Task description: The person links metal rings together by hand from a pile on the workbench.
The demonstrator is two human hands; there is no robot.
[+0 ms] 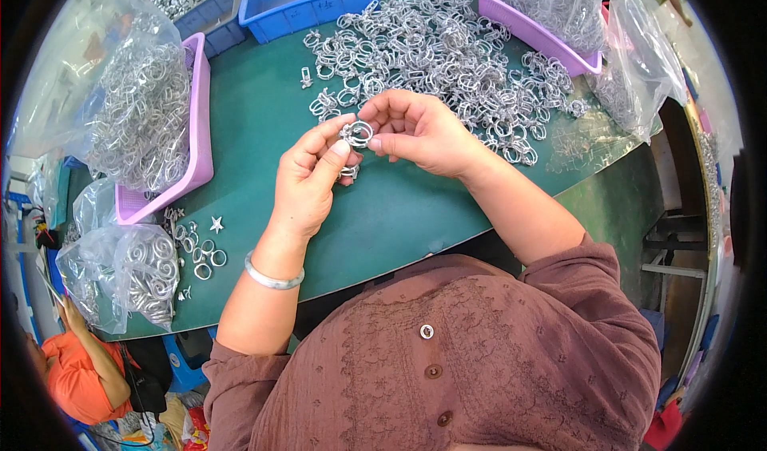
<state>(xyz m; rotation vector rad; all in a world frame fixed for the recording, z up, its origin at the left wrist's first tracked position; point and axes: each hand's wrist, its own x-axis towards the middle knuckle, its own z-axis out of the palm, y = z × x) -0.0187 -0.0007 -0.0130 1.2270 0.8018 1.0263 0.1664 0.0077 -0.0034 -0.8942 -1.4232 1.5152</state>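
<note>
A silver metal ring piece (361,135) is held up between my two hands over the green table. My left hand (307,167) pinches its left side between thumb and fingers. My right hand (423,134) closes thumb and forefinger on its right edge. Under the left fingertips shows another silver piece (349,173); whether these fingers hold it too, I cannot tell. Just beyond the hands spreads a big heap of similar silver ring pieces (431,47). A small loose piece (306,77) lies apart at the heap's left edge.
A purple basket (200,123) with bagged rings stands left, another purple basket (535,35) far right. Blue bins (311,11) line the back. Spiral pieces fill a clear bag (152,271) at the near left, beside loose rings (204,257) and a star (216,224). A person in orange (84,371) sits lower left.
</note>
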